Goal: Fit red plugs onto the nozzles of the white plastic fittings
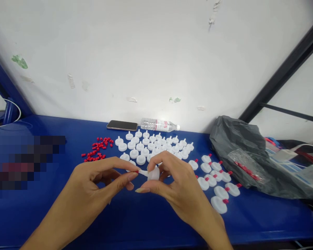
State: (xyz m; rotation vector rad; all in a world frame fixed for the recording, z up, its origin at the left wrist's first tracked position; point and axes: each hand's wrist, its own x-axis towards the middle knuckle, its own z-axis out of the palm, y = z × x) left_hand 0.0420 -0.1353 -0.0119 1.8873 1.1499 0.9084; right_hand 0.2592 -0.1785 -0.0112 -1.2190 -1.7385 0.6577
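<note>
Your hands meet over the near middle of the surface, each pinching one end of the same small assembly. Your right hand grips the round body of a white nozzle piece between thumb and fingers, its stem pointing left. Your left hand has thumb and index finger closed on a small red cap at the tip of that stem; your fingertips hide most of the red, so you cannot tell how far it is seated. The piece is held above the surface, tilted on its side.

Just beyond your hands, a crowd of uncapped white pieces stands mostly stem up. To their left lies a loose scatter of red caps. On the right, a looser group of red-tipped white pieces lies with stems mostly pointing right and far.

Farther out, a dark phone lies flat near the wall, with a clear bottle on its side just to its right. At the right, a dark plastic bag carries a clear packet with red pieces inside. The area at far left is blurred out.
</note>
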